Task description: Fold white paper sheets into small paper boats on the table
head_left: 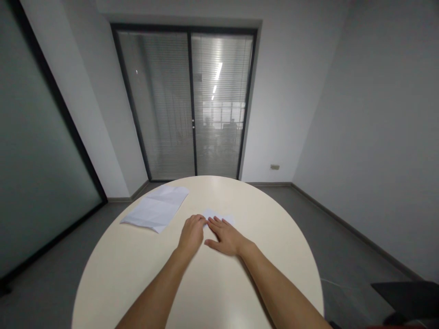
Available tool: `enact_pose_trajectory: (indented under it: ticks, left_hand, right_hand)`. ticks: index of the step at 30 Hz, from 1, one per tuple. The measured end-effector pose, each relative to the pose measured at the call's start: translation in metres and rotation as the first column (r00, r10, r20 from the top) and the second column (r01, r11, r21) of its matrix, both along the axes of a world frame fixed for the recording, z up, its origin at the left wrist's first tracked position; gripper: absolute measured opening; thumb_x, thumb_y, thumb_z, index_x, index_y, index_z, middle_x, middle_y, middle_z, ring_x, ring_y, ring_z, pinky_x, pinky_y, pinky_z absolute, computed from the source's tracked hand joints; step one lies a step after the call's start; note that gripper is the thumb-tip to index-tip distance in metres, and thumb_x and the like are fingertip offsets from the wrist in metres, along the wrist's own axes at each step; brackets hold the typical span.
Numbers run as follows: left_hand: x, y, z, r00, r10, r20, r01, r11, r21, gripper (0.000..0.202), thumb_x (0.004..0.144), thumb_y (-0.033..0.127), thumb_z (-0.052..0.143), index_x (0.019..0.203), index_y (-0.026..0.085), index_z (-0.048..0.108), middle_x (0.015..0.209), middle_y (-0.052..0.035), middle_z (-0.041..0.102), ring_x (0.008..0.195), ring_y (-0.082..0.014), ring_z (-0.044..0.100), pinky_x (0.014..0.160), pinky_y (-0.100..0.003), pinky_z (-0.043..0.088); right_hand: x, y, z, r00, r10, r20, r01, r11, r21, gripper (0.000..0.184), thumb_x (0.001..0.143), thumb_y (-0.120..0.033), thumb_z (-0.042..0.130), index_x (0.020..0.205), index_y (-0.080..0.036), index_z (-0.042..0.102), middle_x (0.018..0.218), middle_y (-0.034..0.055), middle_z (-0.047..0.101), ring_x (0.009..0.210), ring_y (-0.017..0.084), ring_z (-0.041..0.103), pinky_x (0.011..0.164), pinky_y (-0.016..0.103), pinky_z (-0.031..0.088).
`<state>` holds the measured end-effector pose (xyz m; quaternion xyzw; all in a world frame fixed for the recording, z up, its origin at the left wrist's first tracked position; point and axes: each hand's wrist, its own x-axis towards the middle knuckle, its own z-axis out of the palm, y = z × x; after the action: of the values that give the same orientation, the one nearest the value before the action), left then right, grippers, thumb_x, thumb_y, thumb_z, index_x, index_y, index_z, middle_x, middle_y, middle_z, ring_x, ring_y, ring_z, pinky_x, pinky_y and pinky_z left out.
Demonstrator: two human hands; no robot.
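Note:
A small white piece of paper [224, 218] lies on the round table, mostly covered by my hands. My right hand [224, 235] rests flat on it with the fingers stretched out and the thumb apart. At the paper's left edge, my left hand [192, 232] has its fingers bent and pressed together on the paper; its thumb is hard to make out. The fingertips of both hands nearly meet. How the paper under them is folded is hidden.
A larger creased sheet of paper [159, 205] lies at the far left of the cream round table [274, 269]. Beyond the table is a glass partition with blinds [219, 109]. Part of a black chair [408, 297] stands at the lower right.

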<state>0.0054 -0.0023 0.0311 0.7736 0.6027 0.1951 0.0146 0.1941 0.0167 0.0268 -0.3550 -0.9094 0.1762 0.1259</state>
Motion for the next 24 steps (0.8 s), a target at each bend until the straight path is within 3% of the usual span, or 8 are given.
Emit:
enact_pose_trajectory:
  ticks: [3, 9, 14, 19, 24]
  left_hand:
    - [0.007, -0.004, 0.001, 0.999, 0.034, 0.016, -0.033, 0.997, -0.071, 0.038, 0.095, 0.007, 0.043, 0.122, 0.019, 0.067, 0.121, -0.0079, 0.068, 0.117, -0.02, 0.058, 0.103, -0.03, 0.043]
    - [0.009, -0.008, 0.002, 0.999, 0.05, 0.014, -0.049, 0.997, -0.067, 0.033, 0.1, 0.021, 0.044, 0.122, 0.022, 0.069, 0.124, -0.008, 0.066, 0.118, -0.0216, 0.055, 0.103, -0.032, 0.044]
    - [0.008, -0.008, 0.0, 0.999, 0.036, 0.004, -0.036, 0.997, -0.064, 0.036, 0.1, 0.03, 0.045, 0.127, 0.026, 0.068, 0.128, -0.0088, 0.063, 0.12, -0.0235, 0.054, 0.102, -0.034, 0.045]
    - [0.007, -0.006, -0.008, 0.998, 0.034, -0.062, -0.036, 0.999, -0.034, 0.043, 0.101, 0.039, 0.045, 0.138, 0.026, 0.062, 0.14, -0.013, 0.058, 0.13, -0.0284, 0.05, 0.112, -0.045, 0.037]
    - [0.011, -0.008, -0.017, 0.988, 0.103, -0.115, -0.113, 0.99, -0.085, 0.054, 0.102, 0.048, 0.036, 0.149, 0.024, 0.049, 0.159, -0.0147, 0.042, 0.147, -0.0371, 0.035, 0.116, -0.055, 0.028]
  right_hand:
    - [-0.002, 0.0, 0.0, 1.0, -0.016, 0.009, 0.016, 1.0, -0.009, 0.083, 0.095, -0.062, 0.049, 0.159, -0.014, 0.028, 0.164, 0.0174, 0.026, 0.153, 0.034, 0.021, 0.124, 0.053, 0.016]
    - [0.001, 0.005, -0.004, 0.996, -0.088, 0.014, 0.088, 0.996, -0.01, 0.088, 0.094, -0.066, 0.047, 0.158, -0.008, 0.029, 0.164, 0.0203, 0.023, 0.154, 0.034, 0.019, 0.125, 0.05, 0.018]
    - [0.013, 0.014, -0.004, 0.99, -0.144, 0.007, 0.144, 0.99, 0.009, 0.073, 0.099, -0.056, 0.045, 0.153, -0.007, 0.04, 0.161, 0.0221, 0.031, 0.152, 0.033, 0.026, 0.122, 0.05, 0.025]
    - [0.018, 0.018, -0.002, 0.992, -0.126, -0.019, 0.127, 0.99, 0.062, 0.055, 0.1, -0.041, 0.047, 0.144, -0.01, 0.05, 0.156, 0.0203, 0.043, 0.148, 0.029, 0.036, 0.121, 0.044, 0.031]
    - [0.016, 0.017, -0.001, 0.993, -0.115, -0.039, 0.119, 0.989, 0.089, 0.049, 0.099, -0.041, 0.049, 0.138, -0.012, 0.055, 0.152, 0.0189, 0.049, 0.147, 0.028, 0.037, 0.12, 0.044, 0.033]
